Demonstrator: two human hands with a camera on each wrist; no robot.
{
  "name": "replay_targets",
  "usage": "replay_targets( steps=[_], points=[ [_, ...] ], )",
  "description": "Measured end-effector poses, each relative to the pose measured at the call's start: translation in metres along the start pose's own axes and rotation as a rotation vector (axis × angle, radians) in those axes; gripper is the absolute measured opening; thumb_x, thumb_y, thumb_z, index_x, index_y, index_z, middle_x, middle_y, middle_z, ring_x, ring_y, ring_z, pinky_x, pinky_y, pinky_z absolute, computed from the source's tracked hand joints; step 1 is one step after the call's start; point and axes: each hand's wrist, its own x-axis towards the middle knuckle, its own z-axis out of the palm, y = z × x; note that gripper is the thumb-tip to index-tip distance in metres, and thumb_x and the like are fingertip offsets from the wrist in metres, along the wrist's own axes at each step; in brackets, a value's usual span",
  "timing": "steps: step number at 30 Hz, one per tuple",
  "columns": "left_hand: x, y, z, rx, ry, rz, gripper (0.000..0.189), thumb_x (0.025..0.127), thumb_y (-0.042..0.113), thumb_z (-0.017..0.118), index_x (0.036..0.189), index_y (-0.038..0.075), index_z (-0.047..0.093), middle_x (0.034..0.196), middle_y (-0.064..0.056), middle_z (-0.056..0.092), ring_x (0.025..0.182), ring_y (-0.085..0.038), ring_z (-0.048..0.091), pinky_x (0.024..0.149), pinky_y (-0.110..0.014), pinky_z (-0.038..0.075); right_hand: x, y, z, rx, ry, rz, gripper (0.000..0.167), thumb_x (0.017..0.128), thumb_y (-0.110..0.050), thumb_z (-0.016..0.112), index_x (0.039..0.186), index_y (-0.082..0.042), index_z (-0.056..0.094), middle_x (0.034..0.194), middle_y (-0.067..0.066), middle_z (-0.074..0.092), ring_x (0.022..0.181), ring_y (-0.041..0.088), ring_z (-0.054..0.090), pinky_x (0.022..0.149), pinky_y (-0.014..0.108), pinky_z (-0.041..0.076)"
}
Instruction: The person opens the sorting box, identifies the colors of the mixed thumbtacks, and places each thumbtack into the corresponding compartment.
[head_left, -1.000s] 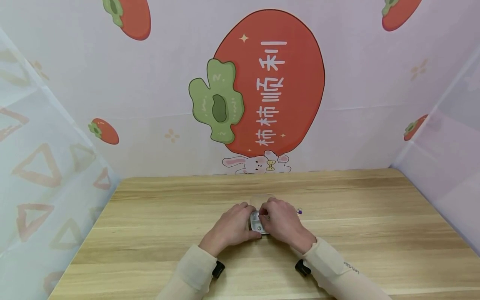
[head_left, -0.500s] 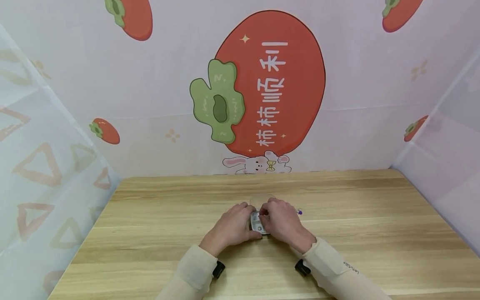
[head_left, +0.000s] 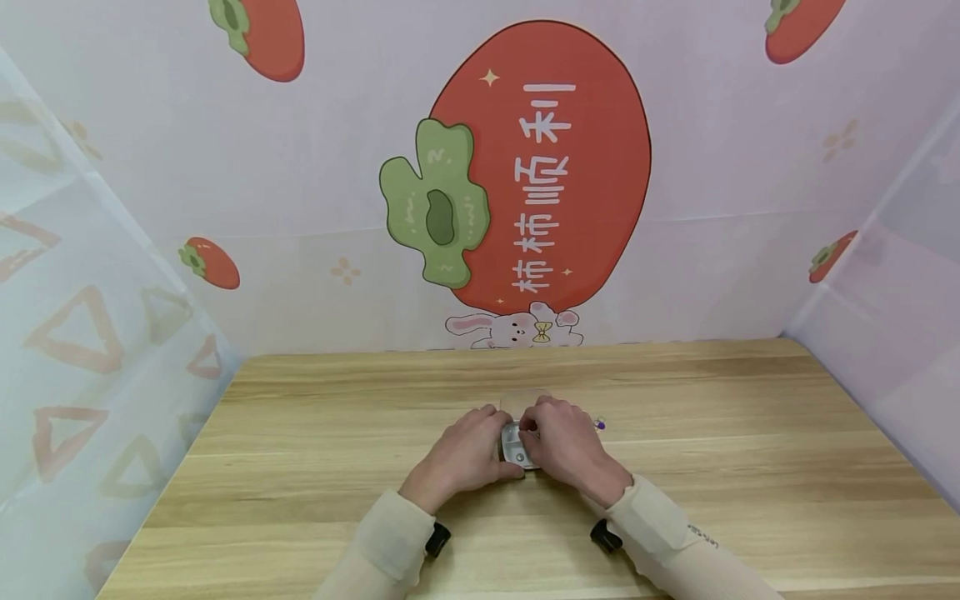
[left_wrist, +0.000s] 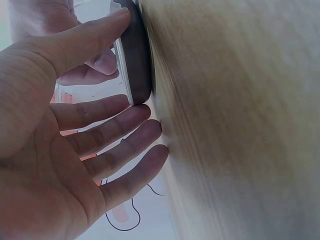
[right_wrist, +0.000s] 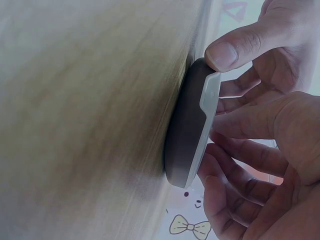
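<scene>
A small pill case (head_left: 513,447) with a pale divided inside and a dark grey-brown body (right_wrist: 186,132) lies on the table. Its clear lid (head_left: 513,403) stands open at the far side. My left hand (head_left: 467,450) holds the case from the left, thumb on the near edge and fingertips at the far end. My right hand (head_left: 564,442) is over the right part, thumb and forefinger brought together at the compartments. I cannot tell whether anything is between those fingertips. A tiny round piece (head_left: 519,457) shows in the near compartment.
Right of the right hand, a few tiny purple and white pieces (head_left: 600,425) lie on the wooden table (head_left: 337,433). A printed cloth wall (head_left: 322,308) rises at the table's back edge, with further cloth walls at both sides.
</scene>
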Motion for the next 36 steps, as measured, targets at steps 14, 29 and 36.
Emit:
replay_targets(
  steps=[14, 29, 36],
  points=[
    [0.0, 0.001, 0.0, -0.002, -0.009, -0.027, 0.064, 0.08, 0.041, 0.087, 0.128, 0.005, 0.064, 0.118, -0.006, 0.063, 0.097, -0.017, 0.057, 0.084, -0.036, 0.052, -0.006, 0.003, -0.007, 0.004, 0.021, 0.005, 0.005, 0.084, -0.013, 0.081, 0.084, -0.009, 0.078, 0.077, -0.005, 0.061, 0.067, 0.01, 0.055, 0.06, 0.03, 0.048],
    [0.0, -0.001, -0.001, -0.043, -0.004, -0.022, 0.07, 0.078, 0.041, 0.088, 0.132, 0.005, 0.062, 0.124, -0.008, 0.064, 0.109, -0.021, 0.059, 0.097, -0.042, 0.049, -0.014, 0.021, -0.025, 0.039, 0.046, 0.057, 0.004, 0.081, -0.009, 0.081, 0.082, -0.01, 0.077, 0.078, -0.004, 0.063, 0.066, 0.01, 0.055, 0.06, 0.031, 0.048],
    [0.001, -0.002, 0.0, -0.046, 0.004, -0.016, 0.069, 0.078, 0.04, 0.089, 0.131, 0.005, 0.063, 0.124, -0.008, 0.065, 0.111, -0.023, 0.059, 0.099, -0.043, 0.049, -0.016, 0.033, -0.034, 0.045, 0.031, 0.092, 0.005, 0.083, -0.011, 0.079, 0.084, -0.007, 0.077, 0.079, -0.003, 0.063, 0.068, 0.012, 0.056, 0.061, 0.031, 0.049]
  ],
)
